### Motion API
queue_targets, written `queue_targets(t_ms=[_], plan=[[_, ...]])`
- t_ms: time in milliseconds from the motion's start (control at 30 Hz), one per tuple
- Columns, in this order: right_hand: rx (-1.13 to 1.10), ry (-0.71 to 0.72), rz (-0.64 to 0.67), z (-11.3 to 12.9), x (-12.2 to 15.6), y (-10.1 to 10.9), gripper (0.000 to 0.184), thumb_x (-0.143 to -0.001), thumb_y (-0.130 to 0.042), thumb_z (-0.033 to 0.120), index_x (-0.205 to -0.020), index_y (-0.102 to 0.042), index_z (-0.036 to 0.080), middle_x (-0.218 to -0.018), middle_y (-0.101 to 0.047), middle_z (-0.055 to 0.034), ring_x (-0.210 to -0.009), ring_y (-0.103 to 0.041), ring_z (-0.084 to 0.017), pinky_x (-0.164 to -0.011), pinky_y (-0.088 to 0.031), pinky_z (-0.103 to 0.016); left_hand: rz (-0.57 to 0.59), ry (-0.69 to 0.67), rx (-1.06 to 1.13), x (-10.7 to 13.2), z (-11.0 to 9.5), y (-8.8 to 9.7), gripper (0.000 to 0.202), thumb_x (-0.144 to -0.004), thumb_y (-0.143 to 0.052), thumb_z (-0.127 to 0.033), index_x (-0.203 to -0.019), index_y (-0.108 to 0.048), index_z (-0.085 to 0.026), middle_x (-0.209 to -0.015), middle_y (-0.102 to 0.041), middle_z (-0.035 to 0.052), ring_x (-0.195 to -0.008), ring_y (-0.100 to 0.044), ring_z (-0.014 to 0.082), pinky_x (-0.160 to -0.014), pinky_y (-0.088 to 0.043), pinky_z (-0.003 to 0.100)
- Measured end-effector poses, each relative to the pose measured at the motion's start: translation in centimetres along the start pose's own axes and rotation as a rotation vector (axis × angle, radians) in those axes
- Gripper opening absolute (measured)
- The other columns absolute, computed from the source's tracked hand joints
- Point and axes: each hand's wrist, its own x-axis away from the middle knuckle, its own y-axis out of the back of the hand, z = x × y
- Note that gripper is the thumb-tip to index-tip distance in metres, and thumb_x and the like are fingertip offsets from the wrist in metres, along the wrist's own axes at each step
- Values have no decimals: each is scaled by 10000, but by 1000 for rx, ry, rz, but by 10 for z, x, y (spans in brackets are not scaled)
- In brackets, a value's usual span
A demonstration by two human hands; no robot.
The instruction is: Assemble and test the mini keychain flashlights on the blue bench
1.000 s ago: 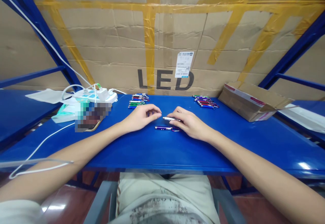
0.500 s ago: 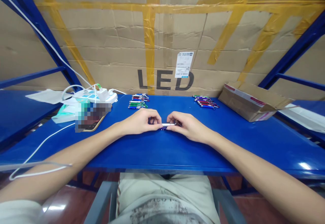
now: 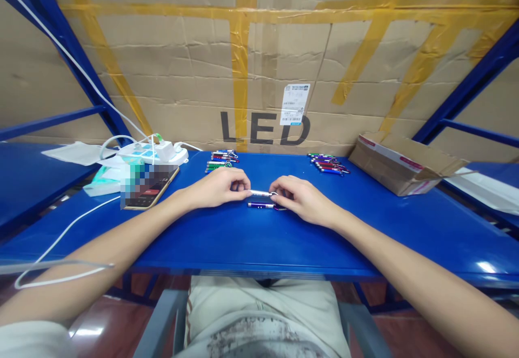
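A slim silver keychain flashlight spans the gap between my two hands, just above the blue tabletop. My left hand is closed, thumb and fingers pinching its left end. At the other end, where a clip ring shows, the curled fingers of my right hand grip it; the ring is partly hidden by them. Directly below lies a purple keychain flashlight on the table, its clip beside my right fingertips. Whether those fingertips touch that clip I cannot tell.
Rows of coloured keychain flashlights lie at the back left and back right. An opened cardboard box stands at right. A phone, a power strip and white cables are at left. A large carton walls the back.
Both hands have shifted slightly up and apart with the silver flashlight, my left hand moving left. More of the silver flashlight and the purple one beneath now shows.
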Motion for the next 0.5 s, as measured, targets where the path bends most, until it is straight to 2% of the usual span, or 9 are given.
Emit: queue_targets(t_ms=[233,500], plan=[[-4,-22,-31,-2,-1,-1,145,-1107,-574,315,-1051,-670,221,-997,-718,-64,-910,-647,-224,-845,-492,-351,41,22,-8,1,1,0,335,-1030,-669,-520,-980,-759,-201,-865,-716,46,-760,-636,190,-704,-456,298],[-31,-80,-11,-1,0,-1,165,-1120,-542,340,-1049,-644,232,-959,-748,-51,-863,-657,-219,-789,-478,-339,28,39,37,1,-4,-2,317,-1003,-689,-510,-945,-759,-205,-843,-719,43,-729,-618,192,-678,-448,302]])
